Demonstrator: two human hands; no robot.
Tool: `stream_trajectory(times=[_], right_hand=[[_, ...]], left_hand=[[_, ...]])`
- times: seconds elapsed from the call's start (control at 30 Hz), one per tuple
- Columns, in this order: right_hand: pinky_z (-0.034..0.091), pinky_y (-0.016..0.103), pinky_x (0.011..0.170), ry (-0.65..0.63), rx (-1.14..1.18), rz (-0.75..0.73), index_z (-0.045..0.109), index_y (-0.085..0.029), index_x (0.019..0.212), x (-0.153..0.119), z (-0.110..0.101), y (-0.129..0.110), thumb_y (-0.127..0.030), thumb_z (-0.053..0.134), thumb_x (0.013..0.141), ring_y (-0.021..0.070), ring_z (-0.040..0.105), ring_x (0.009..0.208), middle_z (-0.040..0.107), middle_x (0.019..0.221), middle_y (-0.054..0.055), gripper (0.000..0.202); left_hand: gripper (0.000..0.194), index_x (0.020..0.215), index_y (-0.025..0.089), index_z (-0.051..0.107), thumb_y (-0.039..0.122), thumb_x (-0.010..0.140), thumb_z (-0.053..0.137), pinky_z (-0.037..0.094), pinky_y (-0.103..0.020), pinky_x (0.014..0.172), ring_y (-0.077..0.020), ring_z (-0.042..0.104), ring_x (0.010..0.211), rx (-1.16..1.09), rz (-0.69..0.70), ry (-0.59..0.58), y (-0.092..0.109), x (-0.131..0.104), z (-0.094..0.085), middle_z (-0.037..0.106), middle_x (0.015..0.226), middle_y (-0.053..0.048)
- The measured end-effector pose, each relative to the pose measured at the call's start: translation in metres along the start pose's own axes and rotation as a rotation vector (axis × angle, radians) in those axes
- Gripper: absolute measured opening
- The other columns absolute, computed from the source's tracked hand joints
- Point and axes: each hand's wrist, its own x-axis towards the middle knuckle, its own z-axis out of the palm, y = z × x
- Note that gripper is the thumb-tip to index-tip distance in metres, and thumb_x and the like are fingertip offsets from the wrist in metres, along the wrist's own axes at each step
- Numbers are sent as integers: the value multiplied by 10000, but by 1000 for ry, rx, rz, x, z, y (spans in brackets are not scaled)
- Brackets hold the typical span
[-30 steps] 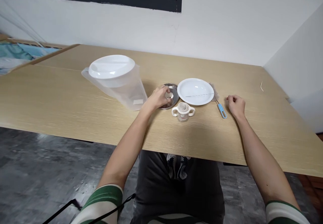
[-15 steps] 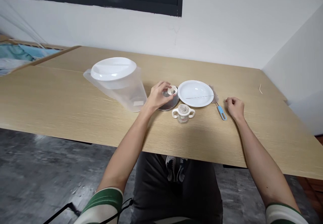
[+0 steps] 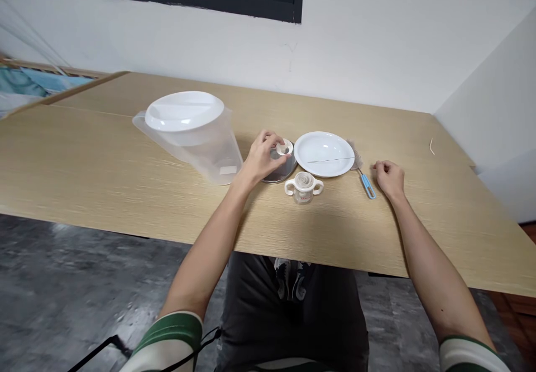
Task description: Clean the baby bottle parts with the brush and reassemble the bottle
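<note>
White ring-shaped piece point(image 3: 286, 147), pinched by my left grip point(image 3: 263, 155); slackening could drop it onto the round silver metal tray point(image 3: 288, 169) beneath. Right grip point(image 3: 390, 179): loosely clenched.

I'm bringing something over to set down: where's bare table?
Bare table lies left of the jug, and right of the right hand, nearer than the strip. Crowded from jug to brush: tray, plate, cup, left hand holding a white piece.

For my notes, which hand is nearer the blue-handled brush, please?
Right: the right hand is just right of the brush; the left hand is left, past the plate.
</note>
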Motion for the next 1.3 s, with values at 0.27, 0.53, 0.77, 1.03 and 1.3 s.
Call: stream_trajectory(times=[0.27,0.53,0.77,1.03,1.3], right_hand=[[348,335,624,-15,-10,-7,707,-175,754,1,1,2,-455,461,860,186,504,581,595,579,27,387],[370,330,639,-19,-11,-23,728,-168,779,1,2,6,-448,460,864,197,544,624,679,662,68,396],[407,335,684,-28,-3,-18,719,-172,770,1,2,5,-444,466,875,210,609,678,744,777,99,386],[405,336,684,-43,-25,-15,727,-166,779,0,1,5,-456,456,870,210,604,669,740,761,103,408],[401,334,692,-51,-46,-21,736,-149,794,0,1,3,-463,446,873,215,614,703,740,780,116,435]], left_hand=[[199,919,219,540,279,849,716,518,-378,968,-216,628,1057,32,15,-48,2,2,-3,638,1104,-58],[241,1040,217,576,319,862,703,500,-360,960,-225,650,1074,34,20,-80,-1,2,-1,691,1141,-63],[238,1043,217,591,323,861,701,496,-371,997,-228,656,1106,37,48,-61,-7,2,0,703,1158,-69],[244,1034,217,568,300,851,706,499,-373,1022,-236,642,1171,29,26,-65,-2,2,-2,683,1216,-82],[370,1133,197,601,309,807,735,550,-371,942,-228,695,1035,32,58,-1,-7,2,2,721,1111,-57]])
